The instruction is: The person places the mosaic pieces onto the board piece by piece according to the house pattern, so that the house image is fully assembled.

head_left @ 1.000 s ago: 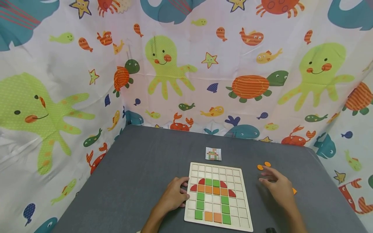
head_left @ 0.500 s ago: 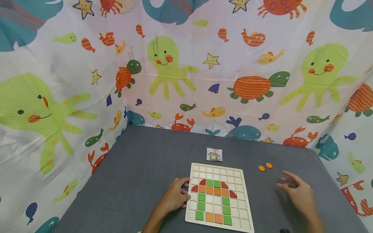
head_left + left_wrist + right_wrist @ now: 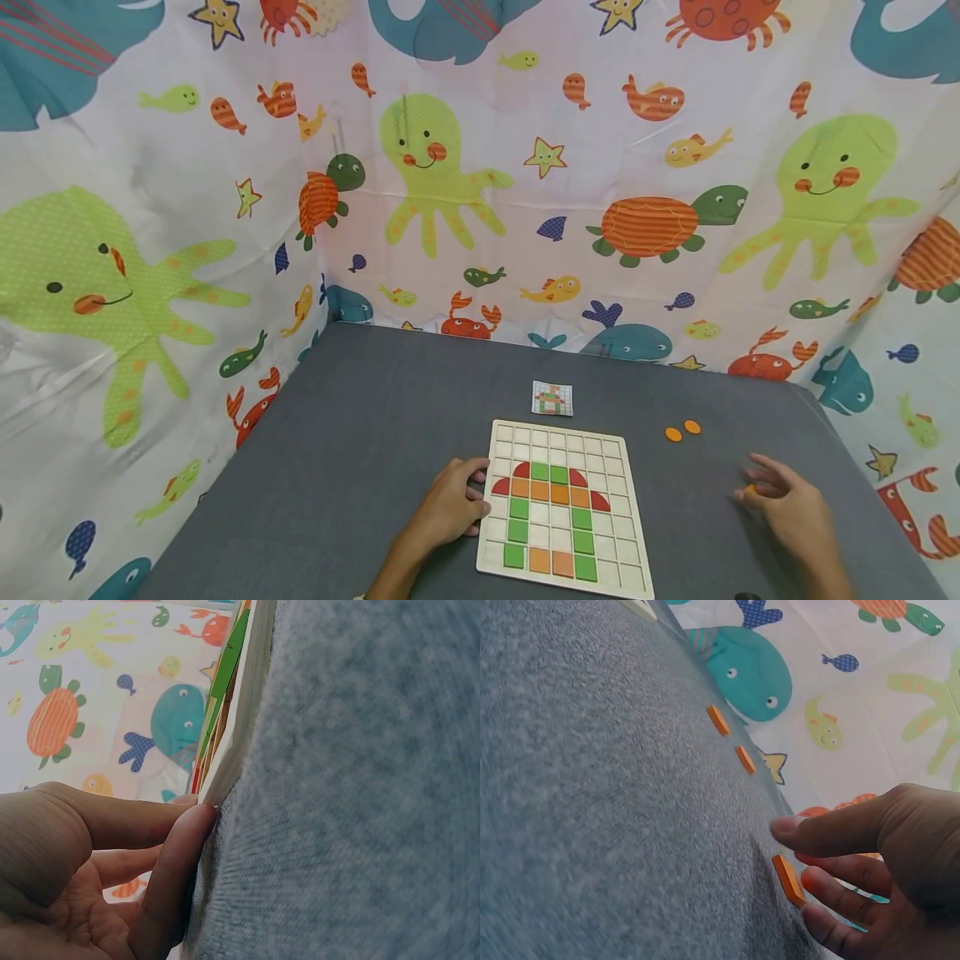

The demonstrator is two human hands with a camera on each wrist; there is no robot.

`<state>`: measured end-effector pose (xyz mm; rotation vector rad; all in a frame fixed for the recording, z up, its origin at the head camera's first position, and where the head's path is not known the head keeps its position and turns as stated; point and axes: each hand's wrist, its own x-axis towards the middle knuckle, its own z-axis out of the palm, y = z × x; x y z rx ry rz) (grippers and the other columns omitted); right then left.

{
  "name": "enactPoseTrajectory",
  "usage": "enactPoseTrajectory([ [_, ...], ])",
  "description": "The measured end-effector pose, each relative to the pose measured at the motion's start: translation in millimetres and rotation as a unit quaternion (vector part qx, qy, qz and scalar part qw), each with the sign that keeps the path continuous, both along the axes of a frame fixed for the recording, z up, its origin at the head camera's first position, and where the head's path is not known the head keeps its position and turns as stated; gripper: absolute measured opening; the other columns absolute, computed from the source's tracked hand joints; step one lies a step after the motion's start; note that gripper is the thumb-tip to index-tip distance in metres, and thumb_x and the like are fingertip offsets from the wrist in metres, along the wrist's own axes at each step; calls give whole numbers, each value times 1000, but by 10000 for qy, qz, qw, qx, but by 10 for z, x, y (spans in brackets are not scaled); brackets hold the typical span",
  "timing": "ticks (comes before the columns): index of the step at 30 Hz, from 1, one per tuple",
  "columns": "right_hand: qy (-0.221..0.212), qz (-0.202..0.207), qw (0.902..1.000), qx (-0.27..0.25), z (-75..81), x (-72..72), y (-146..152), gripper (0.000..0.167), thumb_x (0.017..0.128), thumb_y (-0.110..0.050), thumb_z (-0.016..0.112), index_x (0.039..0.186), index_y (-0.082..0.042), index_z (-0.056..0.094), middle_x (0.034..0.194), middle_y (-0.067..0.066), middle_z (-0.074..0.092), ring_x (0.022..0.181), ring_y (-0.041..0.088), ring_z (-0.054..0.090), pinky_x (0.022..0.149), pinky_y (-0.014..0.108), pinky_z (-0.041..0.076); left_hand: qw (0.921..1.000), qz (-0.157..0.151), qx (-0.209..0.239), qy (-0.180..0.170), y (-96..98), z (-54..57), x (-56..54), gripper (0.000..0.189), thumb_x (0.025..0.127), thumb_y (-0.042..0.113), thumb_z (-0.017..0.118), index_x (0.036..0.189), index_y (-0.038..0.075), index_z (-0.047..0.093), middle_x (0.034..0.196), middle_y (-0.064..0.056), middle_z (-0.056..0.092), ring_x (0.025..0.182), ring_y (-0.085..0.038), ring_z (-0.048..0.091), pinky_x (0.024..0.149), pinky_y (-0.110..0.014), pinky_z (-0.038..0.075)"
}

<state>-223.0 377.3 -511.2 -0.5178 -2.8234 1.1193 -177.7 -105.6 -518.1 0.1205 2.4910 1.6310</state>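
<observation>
A pale wooden grid board [image 3: 557,512] lies in front of me in the head view, bearing red, green and orange tiles in a mushroom shape. My left hand [image 3: 452,497] holds the board at its left edge; the left wrist view has the digits [image 3: 161,825] meeting at the rim. On the right, my right hand [image 3: 791,508] reaches down around a flat orange piece [image 3: 788,879]. In the right wrist view its fingertips [image 3: 815,883] are right at the piece, while the thumb [image 3: 795,831] stands apart from it.
Two round orange pieces [image 3: 673,434] lie beyond the right hand, right of the board. A small picture card [image 3: 552,398] with a matching mushroom pattern lies behind the board. Sea-animal curtains [image 3: 555,250] enclose the grey table [image 3: 390,400] at the back and sides.
My right hand has moved from near the two round pieces toward the right and nearer me, down to the other orange piece. My left hand stays at the board's edge.
</observation>
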Motion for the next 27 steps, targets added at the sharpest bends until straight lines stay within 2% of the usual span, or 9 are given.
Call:
enactPoseTrajectory([
  [2,-85,45,10000,19,-4,4,14,69,85,-2,87,145,9,54,123,32,69,107,47,67,83,57,60,10000,6,-7,-13,2,6,2,61,86,-10,76,144,0,59,118,-13,56,95,-23,64,50,-32,61],
  [4,-124,73,9999,36,-11,6,26,68,86,0,86,144,9,54,121,32,71,105,46,69,86,61,59,10000,14,-11,-26,4,13,5,62,86,-10,76,144,0,59,118,-13,56,95,-24,64,50,-32,61],
  [12,-197,-185,9996,37,-42,21,82,67,85,5,84,144,9,54,121,33,69,105,47,66,85,62,56,10000,16,44,8,-7,8,8,62,85,-11,75,144,-1,60,118,-13,56,96,-24,64,50,-32,61],
  [17,-254,-294,9992,94,-57,41,131,69,80,7,85,143,9,55,114,30,72,97,42,69,83,62,56,10000,7,66,35,-16,0,6,61,85,-11,75,144,-1,60,118,-14,56,95,-23,63,49,-32,61],
  [24,-402,-391,9984,22,-69,66,162,67,84,7,82,144,10,52,106,29,72,87,33,70,83,62,54,10000,-9,32,-16,-11,6,2,61,86,-11,76,144,0,60,118,-13,56,95,-23,64,50,-32,61],
  [27,-394,-394,9984,69,-70,70,159,66,86,7,80,145,10,51,105,28,73,87,34,70,85,65,53,10000,-10,16,-38,-7,10,3,61,86,-10,76,144,0,60,118,-13,56,95,-23,64,50,-32,61],
])
